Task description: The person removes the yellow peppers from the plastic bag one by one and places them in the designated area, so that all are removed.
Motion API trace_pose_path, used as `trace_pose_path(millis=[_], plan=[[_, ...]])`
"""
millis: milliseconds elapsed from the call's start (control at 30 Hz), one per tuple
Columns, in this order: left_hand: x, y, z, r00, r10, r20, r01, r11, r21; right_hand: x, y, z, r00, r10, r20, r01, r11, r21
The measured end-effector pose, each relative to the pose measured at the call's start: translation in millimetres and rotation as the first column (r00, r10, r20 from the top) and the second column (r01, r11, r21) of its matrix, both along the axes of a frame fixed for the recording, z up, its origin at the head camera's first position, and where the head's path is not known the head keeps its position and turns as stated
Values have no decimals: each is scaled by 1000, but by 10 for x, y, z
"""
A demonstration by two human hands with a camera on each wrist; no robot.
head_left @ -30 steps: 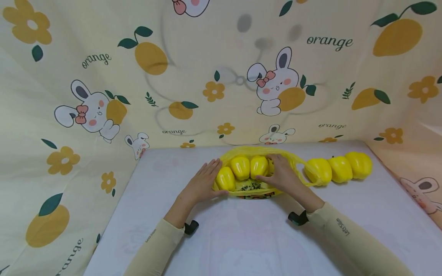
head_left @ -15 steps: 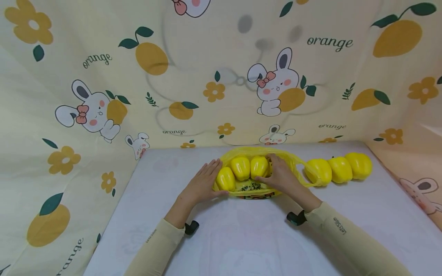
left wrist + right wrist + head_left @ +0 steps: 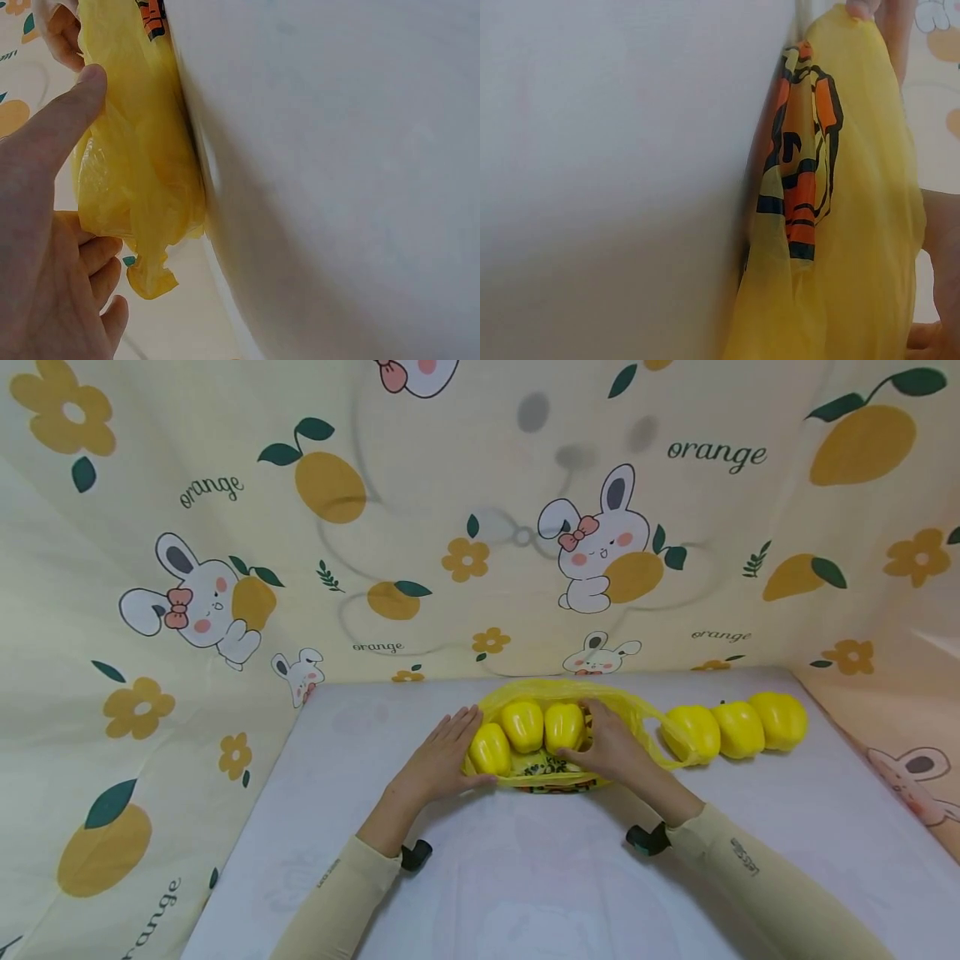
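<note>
A yellow plastic bag lies in the middle of the table with its mouth spread wide. Inside it sit three yellow bell peppers: one on the left, one in the middle and one on the right. My left hand rests at the bag's left end, fingers straight, thumb along the front rim; in the left wrist view the bag stands between thumb and fingers. My right hand reaches into the mouth, thumb and fingers spread beside the right pepper, with printed bag showing between palm and pepper.
Three more yellow bell peppers stand in a row to the right: a near one, a middle one and a far one. A bag handle reaches the near one. A printed cloth hangs behind the white table.
My right hand's thumb and fingers have shifted slightly right and loosened beside the right pepper in the bag. My left hand has stayed in place.
</note>
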State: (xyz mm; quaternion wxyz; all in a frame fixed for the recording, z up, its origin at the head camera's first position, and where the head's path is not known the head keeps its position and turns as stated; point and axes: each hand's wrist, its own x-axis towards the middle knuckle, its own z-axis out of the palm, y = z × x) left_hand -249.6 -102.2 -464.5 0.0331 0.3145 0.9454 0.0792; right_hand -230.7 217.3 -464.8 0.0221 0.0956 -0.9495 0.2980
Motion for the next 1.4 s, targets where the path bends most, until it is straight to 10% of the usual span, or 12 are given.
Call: trace_pose_path(millis=[1400], plan=[[4,24,-6,999,25,25,-25,1000,4,528,468,498,991,59,-119,-75,988,-136]])
